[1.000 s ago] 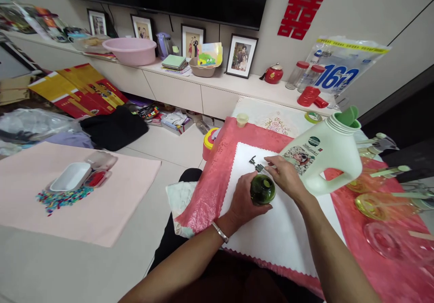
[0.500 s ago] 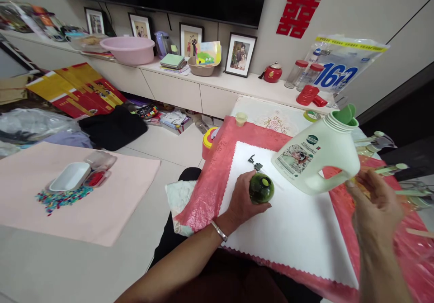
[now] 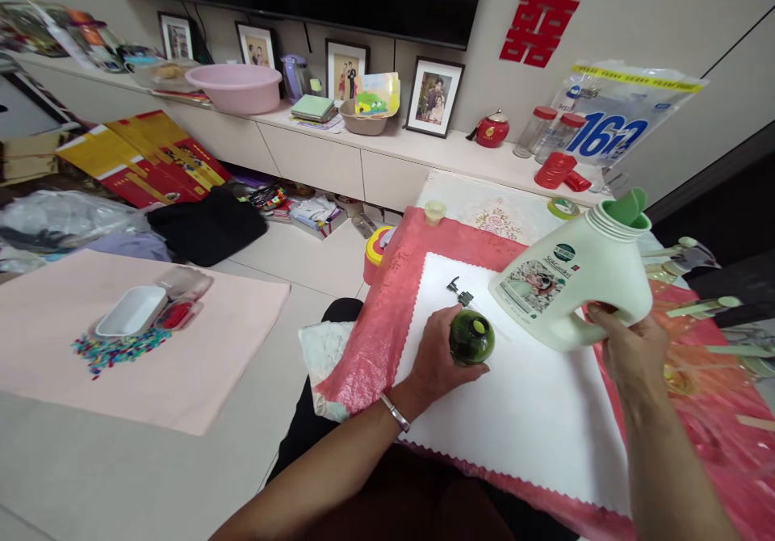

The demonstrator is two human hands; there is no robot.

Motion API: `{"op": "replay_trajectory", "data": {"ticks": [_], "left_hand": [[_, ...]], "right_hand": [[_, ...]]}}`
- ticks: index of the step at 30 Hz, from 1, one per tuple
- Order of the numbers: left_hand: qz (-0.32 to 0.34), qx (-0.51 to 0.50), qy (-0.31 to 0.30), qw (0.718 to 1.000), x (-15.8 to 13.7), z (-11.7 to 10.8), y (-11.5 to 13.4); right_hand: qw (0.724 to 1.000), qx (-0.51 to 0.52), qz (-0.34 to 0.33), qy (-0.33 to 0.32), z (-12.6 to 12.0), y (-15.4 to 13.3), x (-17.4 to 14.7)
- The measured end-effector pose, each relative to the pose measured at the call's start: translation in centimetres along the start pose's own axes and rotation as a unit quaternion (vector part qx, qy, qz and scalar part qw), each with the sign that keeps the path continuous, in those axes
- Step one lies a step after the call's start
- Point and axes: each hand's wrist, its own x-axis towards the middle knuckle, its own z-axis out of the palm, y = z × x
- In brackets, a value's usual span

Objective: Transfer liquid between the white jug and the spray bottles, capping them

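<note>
My left hand (image 3: 443,355) is closed around a dark green bottle (image 3: 471,339) with an open neck, standing on a white scallop-edged mat (image 3: 502,444). Just beyond it lies a black pump head (image 3: 461,292), its thin tube resting on the mat. To the right stands a large pale green detergent jug (image 3: 563,283), its label facing left and its mouth uncapped with a green spout showing. The fingers of my right hand (image 3: 635,351) are wrapped into the jug's handle, the thumb at the handle opening.
Clear pump bottles (image 3: 696,307) crowd the right side of the red table cover (image 3: 363,339). A small cup (image 3: 434,212) and a roll of green tape (image 3: 563,207) sit toward the back. At left, a pink sheet (image 3: 242,347) carries a white tray (image 3: 131,312) and scattered colourful bits.
My right hand has moved left from beside the jug and taken hold of its handle. My left hand still grips the green bottle. The view has shifted slightly.
</note>
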Motion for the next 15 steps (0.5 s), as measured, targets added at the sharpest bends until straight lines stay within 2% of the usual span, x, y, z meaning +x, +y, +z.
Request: {"op": "replay_trajectory", "data": {"ticks": [8, 15], "left_hand": [[0.003, -0.004, -0.002, 1.000, 0.1, 0.1, 0.0], [-0.024, -0.003, -0.014, 1.000, 0.2, 0.0, 0.3]], "right_hand": [[0.997, 0.020, -0.020, 0.068, 1.2, -1.3, -1.5], [0.995, 0.025, -0.022, 0.098, -0.7, -3.8, -3.2]]}}
